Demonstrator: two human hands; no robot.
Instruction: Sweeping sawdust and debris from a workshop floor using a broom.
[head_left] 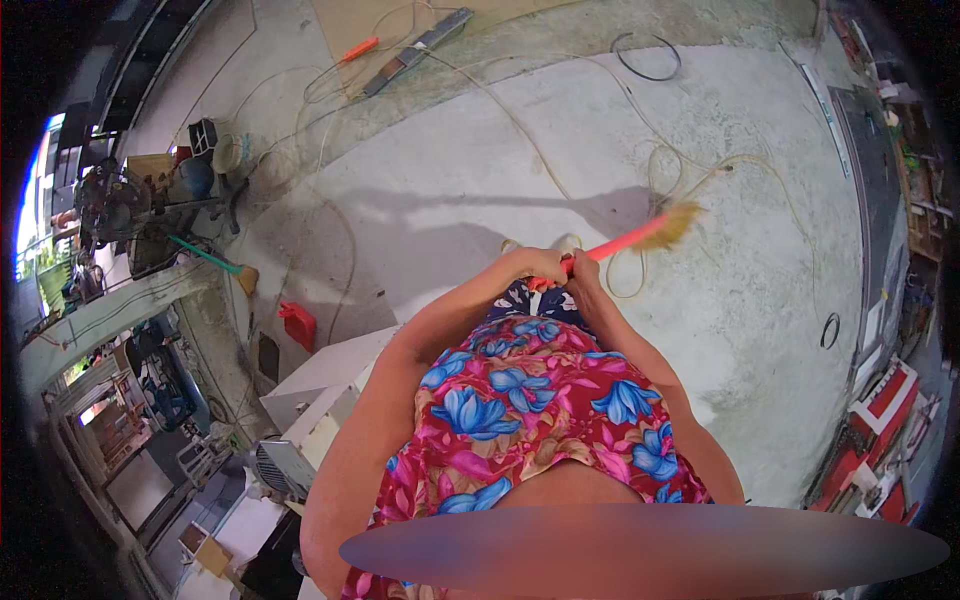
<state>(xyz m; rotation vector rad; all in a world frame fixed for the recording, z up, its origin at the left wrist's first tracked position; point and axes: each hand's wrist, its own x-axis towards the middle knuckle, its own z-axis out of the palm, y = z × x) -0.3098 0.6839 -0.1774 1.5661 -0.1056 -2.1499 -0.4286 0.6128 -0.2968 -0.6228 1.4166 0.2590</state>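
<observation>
A broom [625,241] with a red handle and straw-coloured bristles points away to the right, held in front of my waist. Its bristle end looks a little blurred and casts a long shadow on the floor. My left hand [546,264] is closed around the handle near its end. Close beside it, my right hand [585,269] also grips the handle, its fingers partly hidden. On the floor to the left stands a red dustpan-like piece [297,325].
A pale cable [520,125] loops across the concrete floor [755,250]. Farther off lie a long grey bar [418,52], an orange-handled thing [360,48] and a black ring [645,58]. A green-handled broom [205,253] leans at left. White boxy units [325,375] stand close at my left.
</observation>
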